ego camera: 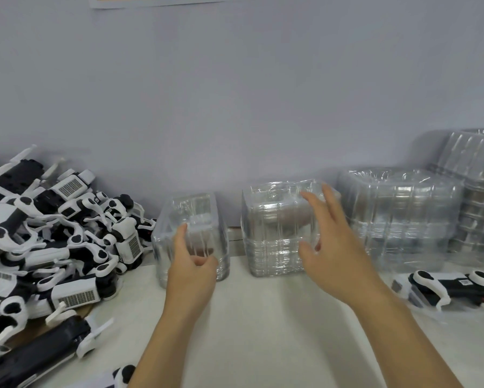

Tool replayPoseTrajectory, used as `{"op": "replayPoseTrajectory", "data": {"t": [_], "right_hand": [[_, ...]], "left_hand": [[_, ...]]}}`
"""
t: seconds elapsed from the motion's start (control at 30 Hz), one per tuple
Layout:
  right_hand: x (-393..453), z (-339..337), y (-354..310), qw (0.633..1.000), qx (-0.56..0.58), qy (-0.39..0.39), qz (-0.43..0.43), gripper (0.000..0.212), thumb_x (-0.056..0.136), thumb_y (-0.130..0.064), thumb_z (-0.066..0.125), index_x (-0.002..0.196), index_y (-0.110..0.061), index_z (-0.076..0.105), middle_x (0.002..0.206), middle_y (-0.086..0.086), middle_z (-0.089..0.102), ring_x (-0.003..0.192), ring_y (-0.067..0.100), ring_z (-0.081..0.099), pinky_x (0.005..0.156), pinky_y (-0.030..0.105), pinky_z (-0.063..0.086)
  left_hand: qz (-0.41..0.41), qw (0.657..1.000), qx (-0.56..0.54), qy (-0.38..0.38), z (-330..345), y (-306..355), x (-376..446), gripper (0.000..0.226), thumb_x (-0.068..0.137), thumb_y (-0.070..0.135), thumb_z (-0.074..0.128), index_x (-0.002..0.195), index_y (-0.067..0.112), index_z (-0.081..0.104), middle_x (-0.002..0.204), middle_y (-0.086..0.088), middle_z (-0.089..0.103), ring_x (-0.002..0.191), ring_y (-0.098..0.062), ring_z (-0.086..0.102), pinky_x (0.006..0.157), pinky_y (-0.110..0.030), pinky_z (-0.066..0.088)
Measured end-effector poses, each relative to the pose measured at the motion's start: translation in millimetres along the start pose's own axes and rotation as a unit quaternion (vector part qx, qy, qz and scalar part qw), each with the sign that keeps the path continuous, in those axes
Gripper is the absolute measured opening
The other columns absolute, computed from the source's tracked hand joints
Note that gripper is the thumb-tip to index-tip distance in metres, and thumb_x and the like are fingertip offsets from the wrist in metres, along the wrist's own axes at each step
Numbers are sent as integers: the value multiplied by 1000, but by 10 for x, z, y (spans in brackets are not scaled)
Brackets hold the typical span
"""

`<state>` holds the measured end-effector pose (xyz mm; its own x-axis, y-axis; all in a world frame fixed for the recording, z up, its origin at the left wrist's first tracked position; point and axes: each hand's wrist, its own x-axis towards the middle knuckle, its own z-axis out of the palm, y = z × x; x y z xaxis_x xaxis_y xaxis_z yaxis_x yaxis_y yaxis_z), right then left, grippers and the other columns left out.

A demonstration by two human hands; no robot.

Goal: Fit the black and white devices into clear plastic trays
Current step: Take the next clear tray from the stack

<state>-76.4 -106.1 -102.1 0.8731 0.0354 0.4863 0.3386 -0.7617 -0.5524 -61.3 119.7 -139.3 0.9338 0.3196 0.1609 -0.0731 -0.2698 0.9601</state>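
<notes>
A small stack of clear plastic trays (192, 217) stands on the white table near the wall. My left hand (192, 268) grips its front, thumb up against the plastic and fingers curled at its lower right. A second, taller stack of clear trays (274, 233) stands just to the right. My right hand (334, 247) hovers in front of its right side with fingers spread, holding nothing; whether it touches the stack is unclear. A big pile of black and white devices (56, 236) fills the left of the table.
More large stacks of clear trays (397, 214) stand at the right against the wall, with another stack (480, 197) behind them. One black and white device (447, 288) lies at the right edge. Another device (123, 373) pokes in at the bottom. The white tabletop (263, 317) lies between my arms.
</notes>
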Motion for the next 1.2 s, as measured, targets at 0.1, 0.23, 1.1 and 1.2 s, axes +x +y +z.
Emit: {"op": "replayPoseTrajectory", "data": {"t": [0.1, 0.23, 1.1, 1.2], "right_hand": [[-26, 32, 32, 993, -59, -92, 47, 92, 94, -23, 56, 152, -49, -11, 154, -34, -28, 63, 0, 56, 83, 35, 45], [7, 11, 81, 991, -78, -94, 62, 93, 96, -27, 53, 152, -44, -19, 154, -32, -31, 105, 11, 62, 97, 39, 43], [105, -69, 95, 993, -93, 8, 76, 59, 89, -16, 57, 142, -30, 33, 142, -9, 11, 101, 25, 55, 78, 43, 53], [98, -58, 111, 995, -83, 29, 54, 38, 91, -24, 65, 123, -28, 45, 139, -10, 27, 98, 24, 57, 79, 42, 52]], "left_hand": [[-1, 1000, -1, -3, 5, 9, -18, 82, 92, 6, 54, 152, 48, 16, 95, -16, 71, 70, -19, 60, 64, -33, 50], [1, 1000, 2, -7, 11, 15, -33, 83, 93, 6, 54, 153, 47, 15, 96, -17, 70, 71, -20, 61, 63, -33, 50], [3, 1000, -9, -8, 35, -6, -29, 83, 93, 3, 52, 154, 46, 13, 92, -13, 70, 82, -31, 67, 66, -32, 51], [2, 1000, -8, -10, 38, 3, -37, 83, 93, 3, 51, 153, 46, 13, 92, -13, 70, 81, -31, 66, 67, -33, 52]]}}
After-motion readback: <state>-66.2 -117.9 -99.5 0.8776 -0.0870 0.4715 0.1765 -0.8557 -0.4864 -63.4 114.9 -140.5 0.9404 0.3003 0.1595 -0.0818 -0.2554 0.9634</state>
